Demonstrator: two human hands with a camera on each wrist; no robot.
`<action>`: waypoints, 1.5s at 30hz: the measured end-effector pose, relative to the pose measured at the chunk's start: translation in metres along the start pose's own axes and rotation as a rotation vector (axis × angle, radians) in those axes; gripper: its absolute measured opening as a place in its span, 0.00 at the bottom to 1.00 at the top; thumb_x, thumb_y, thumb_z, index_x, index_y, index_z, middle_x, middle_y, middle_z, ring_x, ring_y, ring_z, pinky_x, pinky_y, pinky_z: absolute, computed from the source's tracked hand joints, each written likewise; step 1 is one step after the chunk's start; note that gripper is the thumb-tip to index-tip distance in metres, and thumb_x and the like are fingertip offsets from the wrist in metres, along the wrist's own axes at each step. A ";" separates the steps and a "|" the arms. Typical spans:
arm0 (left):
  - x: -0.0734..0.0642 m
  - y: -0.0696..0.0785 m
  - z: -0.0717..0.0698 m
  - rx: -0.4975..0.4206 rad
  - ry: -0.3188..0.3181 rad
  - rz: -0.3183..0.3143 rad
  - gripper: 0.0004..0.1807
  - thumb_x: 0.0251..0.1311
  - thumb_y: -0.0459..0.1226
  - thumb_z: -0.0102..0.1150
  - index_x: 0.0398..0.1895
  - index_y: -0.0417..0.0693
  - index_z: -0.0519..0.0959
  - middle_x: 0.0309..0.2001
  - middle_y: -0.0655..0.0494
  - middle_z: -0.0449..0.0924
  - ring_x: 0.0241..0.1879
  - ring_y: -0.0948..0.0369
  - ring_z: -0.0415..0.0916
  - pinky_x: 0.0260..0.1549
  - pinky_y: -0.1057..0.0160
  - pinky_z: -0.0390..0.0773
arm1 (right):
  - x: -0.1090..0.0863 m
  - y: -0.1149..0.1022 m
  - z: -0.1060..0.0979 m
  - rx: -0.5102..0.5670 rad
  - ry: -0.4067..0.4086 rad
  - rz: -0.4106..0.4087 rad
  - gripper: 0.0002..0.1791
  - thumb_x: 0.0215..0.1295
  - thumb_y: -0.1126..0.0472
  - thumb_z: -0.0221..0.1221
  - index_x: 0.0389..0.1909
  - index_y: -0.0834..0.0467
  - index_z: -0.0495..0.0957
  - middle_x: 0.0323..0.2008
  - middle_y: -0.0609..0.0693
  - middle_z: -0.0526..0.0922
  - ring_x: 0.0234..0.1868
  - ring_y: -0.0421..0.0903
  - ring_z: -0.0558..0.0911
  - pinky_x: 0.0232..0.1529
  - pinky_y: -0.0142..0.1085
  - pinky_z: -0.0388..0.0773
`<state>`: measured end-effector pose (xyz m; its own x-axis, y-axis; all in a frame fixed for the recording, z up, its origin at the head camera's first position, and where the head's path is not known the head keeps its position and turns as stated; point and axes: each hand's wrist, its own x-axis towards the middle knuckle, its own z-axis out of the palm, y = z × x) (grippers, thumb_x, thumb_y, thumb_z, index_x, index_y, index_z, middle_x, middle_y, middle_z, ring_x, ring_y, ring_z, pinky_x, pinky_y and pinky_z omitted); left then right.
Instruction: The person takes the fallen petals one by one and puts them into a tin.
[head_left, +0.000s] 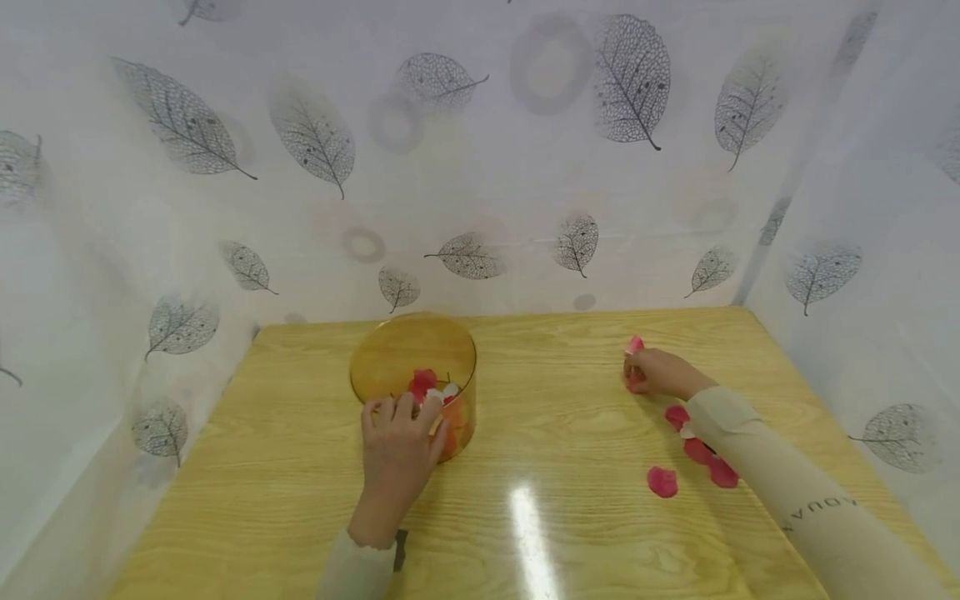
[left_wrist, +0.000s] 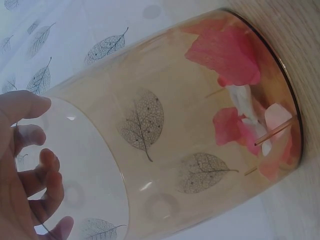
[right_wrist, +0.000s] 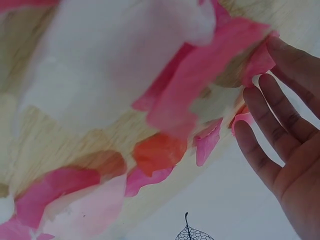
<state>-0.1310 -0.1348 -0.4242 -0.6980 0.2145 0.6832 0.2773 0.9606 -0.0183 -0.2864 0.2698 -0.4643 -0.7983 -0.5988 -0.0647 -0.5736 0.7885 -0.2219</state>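
Observation:
A clear amber glass vase (head_left: 412, 342) stands at the left of the table, with pink, red and white petals (left_wrist: 225, 50) and thin stems at its bottom. My left hand (head_left: 397, 450) grips the vase's near rim; in the left wrist view its fingers (left_wrist: 37, 182) curl over the edge. Over at the right, my right hand (head_left: 663, 372) pinches a pink petal (right_wrist: 260, 62) between thumb and finger. Another pink petal (head_left: 635, 343) shows just beyond that hand. Loose petals (head_left: 697, 451) lie under and beside the right forearm, partly hidden by the sleeve.
The light wood table (head_left: 555, 400) meets a pale wall covering (head_left: 502, 175) with a leaf print along its back and sides. One red petal (head_left: 662, 482) lies apart, nearer the front. A bright glare streak (head_left: 532, 546) crosses the table's front middle.

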 end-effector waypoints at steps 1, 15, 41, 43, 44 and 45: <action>0.000 0.000 0.000 0.000 0.001 0.000 0.14 0.45 0.44 0.70 0.32 0.54 0.74 0.28 0.50 0.76 0.32 0.49 0.74 0.43 0.47 0.70 | 0.000 0.000 0.000 0.000 0.005 -0.006 0.08 0.49 0.65 0.68 0.29 0.58 0.77 0.24 0.48 0.77 0.26 0.41 0.73 0.30 0.36 0.72; 0.000 0.001 -0.002 0.001 -0.017 -0.007 0.15 0.45 0.44 0.70 0.32 0.54 0.74 0.28 0.50 0.76 0.33 0.48 0.73 0.44 0.47 0.70 | -0.004 0.001 -0.002 0.056 0.035 0.011 0.12 0.49 0.69 0.65 0.23 0.57 0.69 0.20 0.45 0.68 0.25 0.39 0.64 0.29 0.31 0.62; 0.001 0.000 -0.003 0.006 0.011 0.004 0.15 0.44 0.43 0.71 0.32 0.54 0.74 0.27 0.50 0.75 0.32 0.48 0.73 0.43 0.47 0.70 | 0.026 -0.046 -0.052 0.068 0.057 -0.067 0.04 0.56 0.70 0.62 0.28 0.58 0.78 0.24 0.46 0.77 0.24 0.39 0.68 0.29 0.34 0.70; 0.001 0.000 -0.003 0.012 0.020 0.009 0.15 0.44 0.44 0.71 0.32 0.54 0.74 0.28 0.50 0.75 0.32 0.48 0.73 0.43 0.47 0.70 | 0.035 -0.066 -0.065 0.070 0.100 -0.098 0.04 0.56 0.69 0.62 0.28 0.57 0.78 0.25 0.47 0.78 0.25 0.39 0.69 0.29 0.34 0.71; 0.001 0.000 -0.002 0.014 0.023 0.011 0.15 0.44 0.44 0.71 0.32 0.54 0.74 0.28 0.50 0.76 0.32 0.48 0.73 0.43 0.47 0.71 | 0.040 -0.077 -0.072 0.062 0.121 -0.119 0.04 0.56 0.69 0.62 0.29 0.57 0.78 0.26 0.47 0.78 0.25 0.39 0.70 0.30 0.35 0.71; 0.000 0.000 -0.002 0.014 0.025 0.012 0.15 0.43 0.44 0.71 0.32 0.54 0.75 0.28 0.49 0.76 0.32 0.48 0.73 0.42 0.47 0.71 | 0.045 -0.087 -0.079 0.055 0.138 -0.138 0.04 0.56 0.68 0.63 0.29 0.57 0.78 0.26 0.47 0.78 0.25 0.39 0.70 0.30 0.35 0.71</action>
<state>-0.1300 -0.1348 -0.4225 -0.6780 0.2213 0.7009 0.2761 0.9605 -0.0362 -0.2863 0.1853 -0.3715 -0.7329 -0.6724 0.1032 -0.6710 0.6895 -0.2728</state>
